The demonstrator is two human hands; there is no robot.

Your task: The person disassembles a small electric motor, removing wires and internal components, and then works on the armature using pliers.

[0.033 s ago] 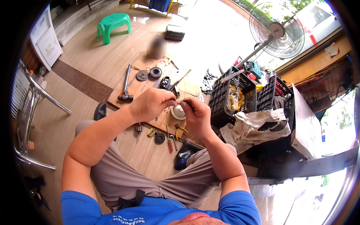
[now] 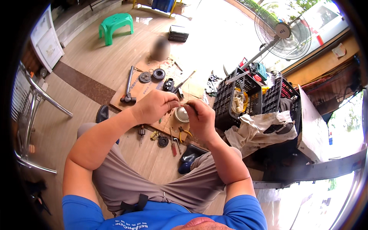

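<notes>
My left hand (image 2: 155, 108) and my right hand (image 2: 201, 118) meet in front of me, each in a pinch. A thin wire (image 2: 188, 93) rises from the right fingertips. A small reddish strand shows between the two hands, and its ends are hidden by the fingers. Just below the fingertips is a round silver finned part (image 2: 181, 114), partly covered by the hands. Beyond them, on a cardboard sheet (image 2: 140, 90), lie a black tool part (image 2: 168, 84), a grey disc (image 2: 145, 77) and a black ring (image 2: 159, 74).
A hammer (image 2: 129, 86) lies at the cardboard's left. Nearer are a drill chuck (image 2: 142, 132), black disc (image 2: 163, 142), screwdriver (image 2: 173, 148) and pliers (image 2: 185, 133). Black crates (image 2: 245, 94) and a fan (image 2: 283, 30) stand right. A green stool (image 2: 116, 23) is far left, a metal chair (image 2: 44, 94) nearer.
</notes>
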